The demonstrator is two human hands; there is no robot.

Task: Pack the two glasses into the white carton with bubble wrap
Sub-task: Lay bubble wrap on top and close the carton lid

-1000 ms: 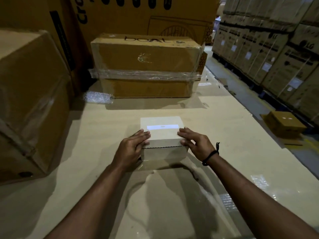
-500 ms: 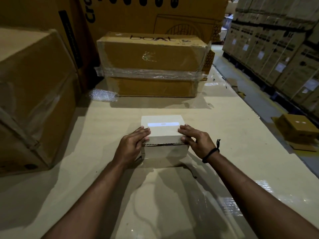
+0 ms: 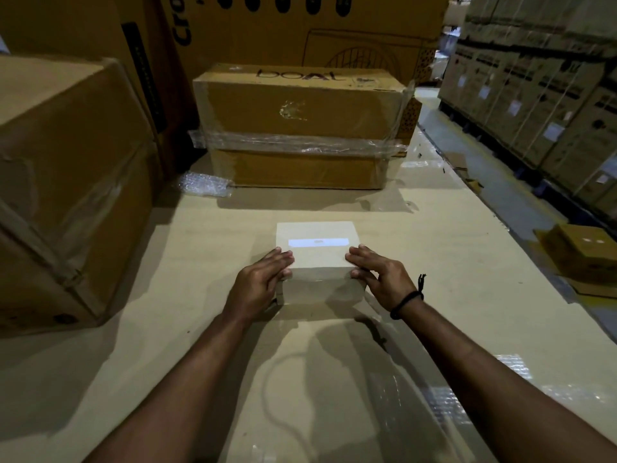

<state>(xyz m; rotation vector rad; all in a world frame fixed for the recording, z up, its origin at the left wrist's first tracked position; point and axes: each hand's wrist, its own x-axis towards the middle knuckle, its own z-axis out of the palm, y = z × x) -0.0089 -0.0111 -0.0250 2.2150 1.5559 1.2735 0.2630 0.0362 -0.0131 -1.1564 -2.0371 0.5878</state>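
The left hand (image 3: 258, 285) and right hand (image 3: 380, 279) press straight fingers on the near corners of the closed white carton (image 3: 317, 262), clasping nothing. Its contents are hidden. Beyond the carton, to its left, a bubble wrap (image 3: 203, 183) scrap lies beside a taped brown box (image 3: 300, 128).

Closed white carton (image 3: 317, 248) on cardboard

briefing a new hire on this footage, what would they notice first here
The closed white carton sits front and centre, with the left hand and right hand resting on its near corners. Behind it stands a big brown box banded with clear wrap, a scrap of bubble wrap at its left foot.
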